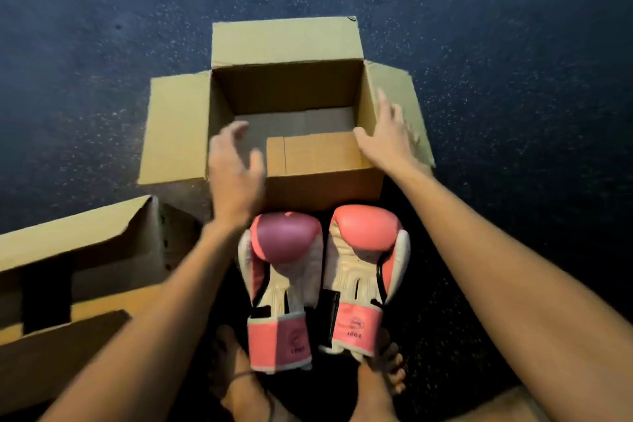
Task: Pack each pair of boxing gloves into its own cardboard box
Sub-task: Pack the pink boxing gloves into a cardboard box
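Hands reach over the open cardboard box [287, 86]: left hand [236, 175] spread and empty above its near rim, right hand [387, 137] flat-fingered against the right wall. Pink-and-white boxing gloves [325, 284] lie side by side on the dark floor [102, 27], just before the box; another box [68, 271] sits leftward.

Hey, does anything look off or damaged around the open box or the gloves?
One thing: the open box's near flap is folded inward over the opening, unlike the other three. The pink gloves lie neatly side by side.
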